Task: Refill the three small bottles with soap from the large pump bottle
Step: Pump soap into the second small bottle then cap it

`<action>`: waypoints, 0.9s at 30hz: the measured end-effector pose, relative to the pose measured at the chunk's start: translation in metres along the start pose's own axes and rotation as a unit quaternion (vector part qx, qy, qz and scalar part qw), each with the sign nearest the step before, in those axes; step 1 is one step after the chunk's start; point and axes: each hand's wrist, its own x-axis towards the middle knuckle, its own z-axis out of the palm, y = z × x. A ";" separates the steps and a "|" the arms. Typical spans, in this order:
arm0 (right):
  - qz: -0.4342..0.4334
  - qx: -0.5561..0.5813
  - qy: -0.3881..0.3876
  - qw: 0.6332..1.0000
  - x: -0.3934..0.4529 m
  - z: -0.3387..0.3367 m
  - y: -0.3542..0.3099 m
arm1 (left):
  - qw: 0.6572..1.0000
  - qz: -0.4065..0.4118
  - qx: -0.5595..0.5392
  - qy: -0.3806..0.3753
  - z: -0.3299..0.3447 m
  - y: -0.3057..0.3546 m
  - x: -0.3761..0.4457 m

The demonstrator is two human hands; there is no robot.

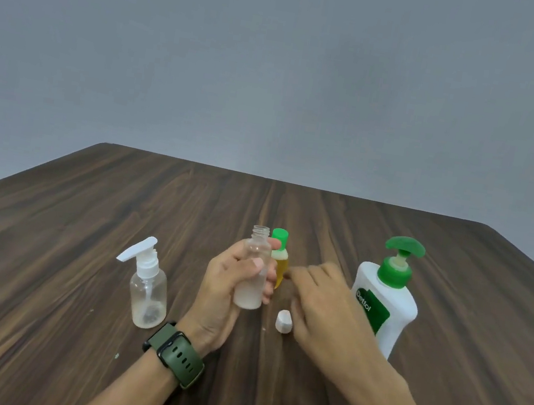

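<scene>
Gripping: left hand [228, 286] clasps uncapped clear plastic cylinder bottle [253, 269], upright.
Right hand [323, 301]: relaxed, empty, at bottle's 3 o'clock.
White ribbed cap [284, 321]: on brown wooden table [84, 209].

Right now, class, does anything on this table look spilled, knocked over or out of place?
Nothing is spilled or tipped. Only the small white cap lies loose on the brown wooden table, off the clear uncapped bottle that the left hand grips, as refilling needs.
</scene>
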 end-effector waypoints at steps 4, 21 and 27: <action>0.002 -0.058 0.080 0.995 0.013 -0.043 0.002 | 0.997 0.034 0.074 -0.008 0.008 -0.001 0.002; 0.301 0.553 0.117 0.768 0.009 -0.058 0.068 | 0.968 0.045 0.237 -0.069 0.076 -0.029 0.012; 0.284 0.581 0.129 0.752 0.009 -0.049 0.060 | 0.959 0.077 0.266 -0.054 0.074 -0.026 0.014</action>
